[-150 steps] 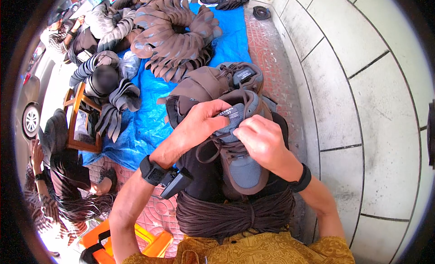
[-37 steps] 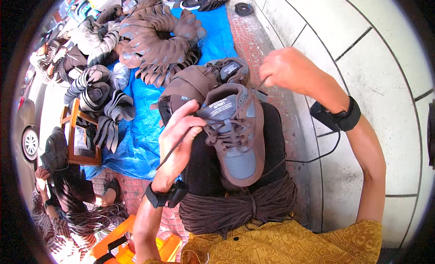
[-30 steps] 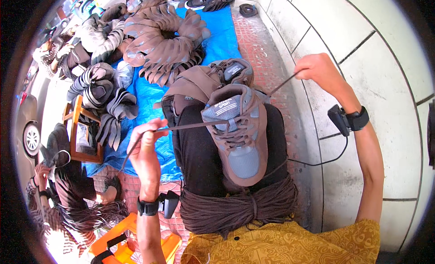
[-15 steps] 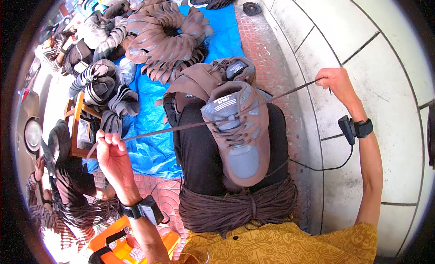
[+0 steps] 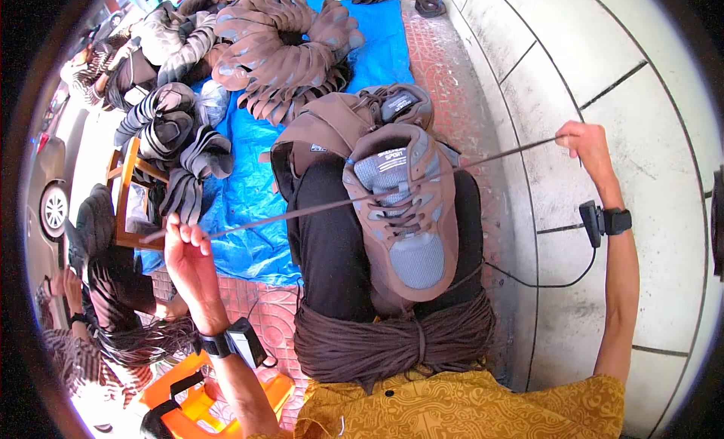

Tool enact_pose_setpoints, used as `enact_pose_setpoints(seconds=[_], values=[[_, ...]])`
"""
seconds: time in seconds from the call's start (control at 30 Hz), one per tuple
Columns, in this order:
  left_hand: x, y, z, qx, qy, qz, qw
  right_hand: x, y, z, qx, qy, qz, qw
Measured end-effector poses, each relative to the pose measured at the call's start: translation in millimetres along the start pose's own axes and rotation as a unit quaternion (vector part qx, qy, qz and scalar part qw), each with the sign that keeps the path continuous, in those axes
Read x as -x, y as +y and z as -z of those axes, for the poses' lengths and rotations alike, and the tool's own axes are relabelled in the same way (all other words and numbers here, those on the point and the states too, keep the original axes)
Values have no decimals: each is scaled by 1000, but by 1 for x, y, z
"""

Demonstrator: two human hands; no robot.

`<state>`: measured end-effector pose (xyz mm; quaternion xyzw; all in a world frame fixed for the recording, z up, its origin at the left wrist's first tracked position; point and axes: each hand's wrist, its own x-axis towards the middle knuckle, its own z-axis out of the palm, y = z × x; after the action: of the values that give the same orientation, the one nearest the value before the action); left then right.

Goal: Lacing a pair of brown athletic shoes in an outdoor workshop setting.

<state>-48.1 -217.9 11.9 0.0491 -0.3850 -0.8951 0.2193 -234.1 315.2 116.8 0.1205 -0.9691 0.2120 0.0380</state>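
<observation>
A brown shoe (image 5: 403, 213) with grey toe and tongue lies sole-down on my lap, toe toward me. A brown lace (image 5: 302, 210) runs through its upper eyelets and is stretched taut to both sides. My left hand (image 5: 187, 247) pinches the left end out over the blue tarp. My right hand (image 5: 587, 145) grips the right end, arm stretched toward the tiled wall. A thick bundle of brown laces (image 5: 392, 345) lies across my lap below the shoe.
More brown shoes (image 5: 339, 122) sit beyond my knees. A ring of brown shoe uppers (image 5: 283, 39) lies on the blue tarp (image 5: 241, 205), with dark stacks (image 5: 173, 137) and a wooden stool (image 5: 124, 182) at left. Another person (image 5: 113, 288) sits lower left by an orange stool (image 5: 196, 397).
Earlier both hands worked at the shoe's eyelets. Since then they have drawn apart, left hand going left and down, right hand going right, pulling the lace taut through the shoe.
</observation>
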Motion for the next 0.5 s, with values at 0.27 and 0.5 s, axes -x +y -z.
enact_pose_setpoints(seconds=[0.27,0.5], values=[[-6,-6,33,-4,91,52,994,5,-5,-17,-98,1,-34,995],[-27,39,-33,-23,-30,-29,999,8,-26,10,-199,-116,108,967]])
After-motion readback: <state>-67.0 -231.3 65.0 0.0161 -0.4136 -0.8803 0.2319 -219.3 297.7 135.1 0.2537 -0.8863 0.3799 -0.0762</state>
